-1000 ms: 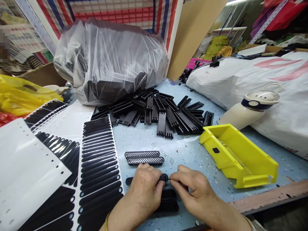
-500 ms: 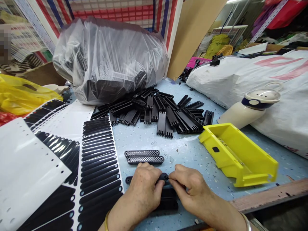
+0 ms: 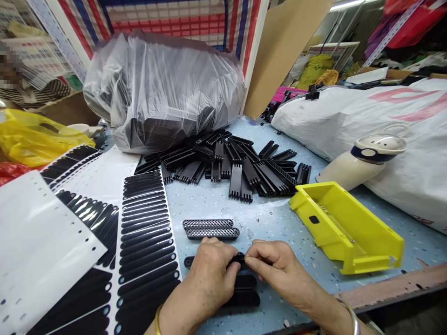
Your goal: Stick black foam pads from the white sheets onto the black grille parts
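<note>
Gripping a black bar [image 3: 189, 262], left fingers [image 3: 226, 251] neighbour pinched right fingers [image 3: 257, 250] (yellow bin [image 3: 366, 223] nearby).

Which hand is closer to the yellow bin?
Right. The right hand is left of the yellow bin, not touching it; the left hand is farther left, past the right hand.

The left hand [image 3: 211, 272] is bare, I can see from here, with a thin gold-coloured bangle [image 3: 158, 321] around its wrist, while the right hand [image 3: 275, 265], bare too, wears a silvery, curved bangle [image 3: 352, 315] that catches the light.
</note>
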The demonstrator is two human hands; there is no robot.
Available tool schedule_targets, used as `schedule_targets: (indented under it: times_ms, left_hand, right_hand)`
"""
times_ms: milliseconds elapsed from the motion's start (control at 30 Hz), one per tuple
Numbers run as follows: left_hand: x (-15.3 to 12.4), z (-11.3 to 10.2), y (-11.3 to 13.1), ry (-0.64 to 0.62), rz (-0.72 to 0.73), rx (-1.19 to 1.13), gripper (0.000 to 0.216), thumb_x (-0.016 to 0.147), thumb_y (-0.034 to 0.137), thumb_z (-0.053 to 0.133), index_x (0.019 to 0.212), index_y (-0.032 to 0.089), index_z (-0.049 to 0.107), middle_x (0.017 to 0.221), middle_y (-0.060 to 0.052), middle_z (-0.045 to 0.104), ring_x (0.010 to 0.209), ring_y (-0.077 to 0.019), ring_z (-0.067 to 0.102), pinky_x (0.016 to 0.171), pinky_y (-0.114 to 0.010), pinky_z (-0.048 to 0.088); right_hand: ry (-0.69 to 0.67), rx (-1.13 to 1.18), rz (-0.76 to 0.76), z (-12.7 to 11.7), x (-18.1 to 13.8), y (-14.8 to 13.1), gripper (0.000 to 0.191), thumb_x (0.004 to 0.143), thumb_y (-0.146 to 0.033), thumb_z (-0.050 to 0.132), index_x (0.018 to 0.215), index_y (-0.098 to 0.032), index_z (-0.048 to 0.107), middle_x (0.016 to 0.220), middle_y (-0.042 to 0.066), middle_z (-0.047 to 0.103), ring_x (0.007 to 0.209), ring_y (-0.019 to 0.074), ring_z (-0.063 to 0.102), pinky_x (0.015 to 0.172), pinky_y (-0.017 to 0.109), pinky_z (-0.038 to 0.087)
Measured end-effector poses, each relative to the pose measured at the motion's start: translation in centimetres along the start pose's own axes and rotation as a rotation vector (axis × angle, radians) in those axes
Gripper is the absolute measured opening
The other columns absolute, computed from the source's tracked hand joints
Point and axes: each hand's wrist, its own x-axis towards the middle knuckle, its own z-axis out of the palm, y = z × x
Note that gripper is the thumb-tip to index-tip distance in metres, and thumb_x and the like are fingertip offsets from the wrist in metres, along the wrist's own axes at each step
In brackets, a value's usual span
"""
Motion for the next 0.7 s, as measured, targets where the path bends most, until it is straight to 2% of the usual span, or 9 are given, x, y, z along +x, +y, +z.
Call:
schedule_targets:
  times_ms: [133,233,300,400,433,500,633,700]
  left_hand:
    - [0.1,-0.1,0.1,-0.003,-0.007,-0.006,0.011,0.076,0.011,0.065,0.077,0.019,0.073,0.072,-0.006,0.073,0.073,-0.0248,0.065,0.073,-0.040,0.046]
    - [0.1,-0.2,0.0,0.001,-0.009,-0.024,0.011,0.077,0.012,0.065,0.077,0.019,0.073,0.074,-0.007,0.073,0.075,-0.0246,0.065,0.075,-0.039,0.046]
    - [0.1,-0.2,0.0,-0.013,-0.014,-0.014,0.009,0.077,0.014,0.065,0.077,0.019,0.073,0.075,-0.007,0.073,0.076,-0.0245,0.064,0.077,-0.039,0.046]
    - [0.2,-0.4,0.1,-0.038,0.000,0.018,0.008,0.079,0.018,0.066,0.073,0.018,0.071,0.074,-0.007,0.071,0.076,-0.0235,0.063,0.077,-0.038,0.046]
    - [0.2,-0.4,0.1,-0.042,0.010,0.026,0.009,0.080,0.019,0.066,0.072,0.017,0.070,0.074,-0.007,0.071,0.076,-0.0229,0.063,0.077,-0.037,0.046]
    - [0.2,-0.6,0.3,-0.051,0.016,0.038,0.012,0.082,0.023,0.066,0.072,0.017,0.070,0.074,-0.007,0.071,0.076,-0.0222,0.062,0.079,-0.035,0.046]
    - [0.1,-0.9,0.5,-0.061,-0.021,0.044,0.011,0.083,0.023,0.066,0.077,0.017,0.071,0.076,-0.007,0.071,0.079,-0.0217,0.063,0.083,-0.035,0.046]
    - [0.1,-0.9,0.5,-0.054,-0.019,0.046,0.011,0.084,0.022,0.065,0.077,0.017,0.071,0.075,-0.007,0.072,0.078,-0.0216,0.063,0.083,-0.035,0.046]
  right_hand:
    - [0.016,-0.030,0.020,-0.2,-0.5,0.1,0.028,0.088,-0.026,0.051,0.062,-0.020,0.060,0.050,-0.004,0.053,0.046,0.0130,0.053,0.047,0.023,0.042]
    - [0.078,-0.125,0.040,-0.9,-1.1,1.5,0.031,0.094,-0.028,0.044,0.071,-0.021,0.064,0.045,-0.004,0.053,0.040,0.0140,0.055,0.043,0.023,0.044]
    - [0.192,-0.276,-0.055,-1.7,-1.3,3.0,0.032,0.094,-0.026,0.041,0.080,-0.021,0.069,0.050,-0.002,0.060,0.044,0.0159,0.060,0.046,0.025,0.049]
    - [0.333,-0.511,-0.230,-2.9,-1.4,4.9,0.030,0.089,-0.022,0.044,0.092,-0.021,0.074,0.075,0.006,0.075,0.067,0.0213,0.073,0.061,0.030,0.058]
    - [0.376,-0.554,-0.266,-3.1,-1.3,5.2,0.027,0.088,-0.023,0.048,0.093,-0.021,0.075,0.084,0.008,0.077,0.074,0.0232,0.074,0.066,0.032,0.060]
    - [0.424,-0.559,-0.320,-3.1,-1.0,5.1,0.022,0.087,-0.027,0.055,0.090,-0.022,0.075,0.087,0.008,0.077,0.077,0.0246,0.074,0.068,0.033,0.060]
    - [0.274,-0.318,-0.304,-1.6,-0.3,2.6,0.019,0.087,-0.026,0.058,0.078,-0.025,0.074,0.063,0.001,0.070,0.054,0.0166,0.068,0.050,0.024,0.054]
    - [0.204,-0.202,-0.262,-0.6,0.0,1.3,0.020,0.086,-0.025,0.057,0.076,-0.024,0.075,0.060,0.000,0.068,0.051,0.0151,0.066,0.048,0.022,0.053]
